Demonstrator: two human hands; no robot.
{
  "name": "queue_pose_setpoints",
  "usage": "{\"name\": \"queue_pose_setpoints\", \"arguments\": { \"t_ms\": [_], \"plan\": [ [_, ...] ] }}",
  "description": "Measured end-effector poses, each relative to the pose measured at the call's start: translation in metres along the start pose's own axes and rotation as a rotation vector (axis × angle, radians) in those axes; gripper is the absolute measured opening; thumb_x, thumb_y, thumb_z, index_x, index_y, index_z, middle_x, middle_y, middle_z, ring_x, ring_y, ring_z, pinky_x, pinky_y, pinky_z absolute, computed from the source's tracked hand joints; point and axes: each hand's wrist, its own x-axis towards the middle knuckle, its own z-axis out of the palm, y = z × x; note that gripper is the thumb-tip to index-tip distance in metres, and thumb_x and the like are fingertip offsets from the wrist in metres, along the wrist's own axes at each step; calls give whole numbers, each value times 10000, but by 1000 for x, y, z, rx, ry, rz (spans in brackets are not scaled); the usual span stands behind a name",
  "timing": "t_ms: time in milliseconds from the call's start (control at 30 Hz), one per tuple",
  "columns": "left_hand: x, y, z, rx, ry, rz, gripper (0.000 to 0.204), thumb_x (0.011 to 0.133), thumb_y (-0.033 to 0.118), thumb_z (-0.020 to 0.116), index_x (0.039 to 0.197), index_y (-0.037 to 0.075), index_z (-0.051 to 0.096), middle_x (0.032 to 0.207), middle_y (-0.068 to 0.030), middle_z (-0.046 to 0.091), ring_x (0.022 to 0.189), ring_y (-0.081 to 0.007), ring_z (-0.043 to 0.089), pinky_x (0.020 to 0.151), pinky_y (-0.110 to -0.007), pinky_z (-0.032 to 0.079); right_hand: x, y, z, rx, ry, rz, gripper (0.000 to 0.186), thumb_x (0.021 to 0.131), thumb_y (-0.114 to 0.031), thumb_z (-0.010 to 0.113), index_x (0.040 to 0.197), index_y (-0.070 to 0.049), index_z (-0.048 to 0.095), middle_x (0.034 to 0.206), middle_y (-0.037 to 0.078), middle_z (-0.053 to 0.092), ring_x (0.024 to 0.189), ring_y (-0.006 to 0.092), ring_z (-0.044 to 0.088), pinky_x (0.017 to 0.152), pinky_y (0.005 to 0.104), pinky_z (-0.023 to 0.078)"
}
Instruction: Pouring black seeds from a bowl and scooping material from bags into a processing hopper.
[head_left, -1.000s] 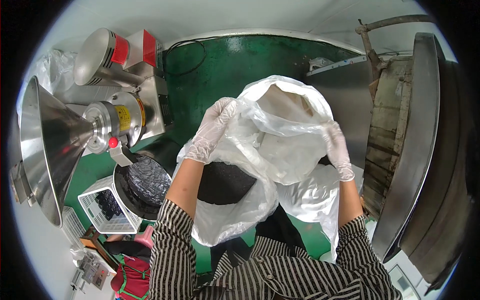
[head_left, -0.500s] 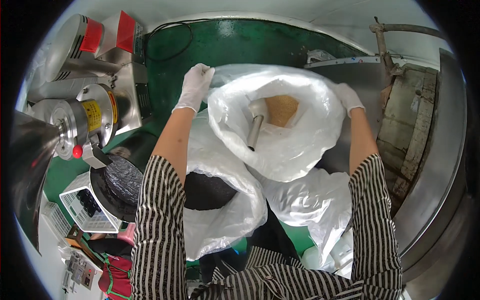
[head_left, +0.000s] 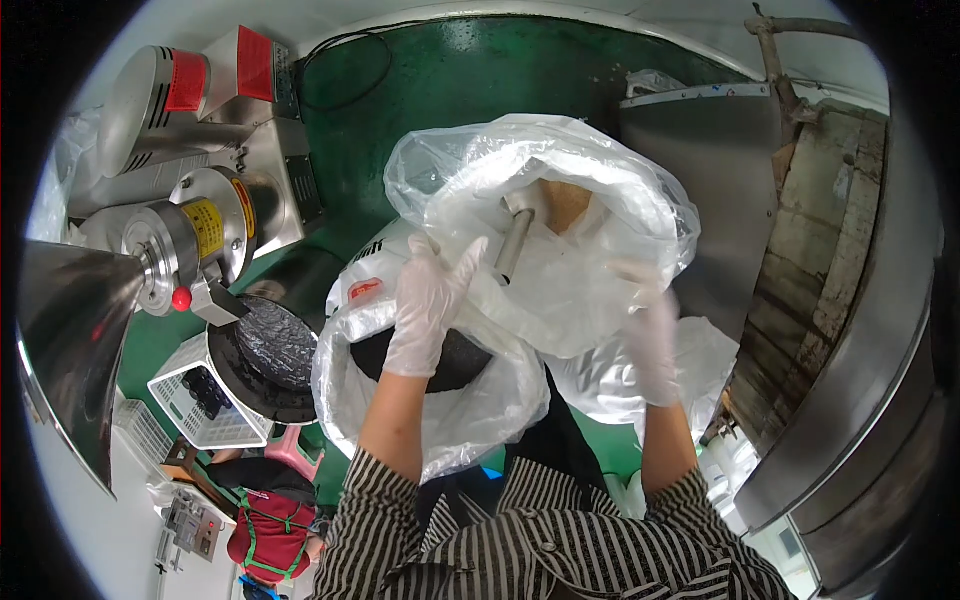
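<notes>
A large white sack with a clear plastic liner (head_left: pixel 590 315) stands in front of me, its mouth spread wide. Inside it lie a tan granular material (head_left: pixel 566 205) and a metal scoop (head_left: pixel 515 247) with a tubular handle. My left hand (head_left: pixel 425 310), in a white glove, is over the near-left edge of this sack with thumb and fingers apart, holding nothing. Below it, a second lined sack (head_left: pixel 335 385) contains dark material (head_left: pixel 458 362). My right hand (head_left: pixel 653 345), also gloved, is at the first sack's right side; motion smears its fingers.
At left stands a steel machine (head_left: pixel 265 190) with a metal hopper (head_left: pixel 75 330). A dark lined tub (head_left: pixel 270 345), white crate (head_left: pixel 205 425) and pink stool (head_left: pixel 295 455) sit below it. Someone in a dark red garment (head_left: pixel 270 535) is at lower left. Steel panels (head_left: pixel 700 170) border the right.
Both hands have let go of the first sack's upper rim and come down toward me. Its liner rim has sagged outward on the left. The scoop stays inside.
</notes>
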Motion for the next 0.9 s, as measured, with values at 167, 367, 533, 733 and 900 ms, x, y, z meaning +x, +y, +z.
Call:
{"name": "queue_pose_setpoints", "arguments": {
  "t_ms": [167,367,533,733,900],
  "plan": [
    [14,-2,16,67,-32,32,496,763,443,540,858,-42,505,665,-204,559,661,-367,560,596,-411,444,19,16,61,-560,-810,92,440,741,-215,564,1133,-45,460,995,186,551,918,303,530,805,351,409],
    [18,-24,28,96,-237,100,284,809,256,467,831,-11,558,743,-199,563,730,-317,569,642,-392,456,-11,-2,22,112,-545,88,217,786,-180,526,927,-31,597,828,147,603,734,214,582,672,260,435],
    [7,9,69,-1328,-385,-570,151,792,69,409,848,25,543,702,-94,513,720,-191,554,623,-360,467,-53,-26,-62,77,-788,485,264,837,-240,501,878,1,600,778,97,594,729,148,533,678,256,414],
    [-10,17,121,-1999,-259,-511,216,834,117,366,984,33,497,905,-98,549,815,-227,552,742,-376,471,-129,52,1,355,80,645,359,840,-330,519,900,24,539,784,47,534,773,124,494,694,237,403],
    [5,6,117,-2142,-572,-281,270,846,134,365,1053,-9,465,981,-125,541,861,-215,553,731,-366,481,-110,88,32,521,517,749,461,832,-311,528,1179,-26,422,977,93,502,941,250,483,777,372,448]
  ]
}}
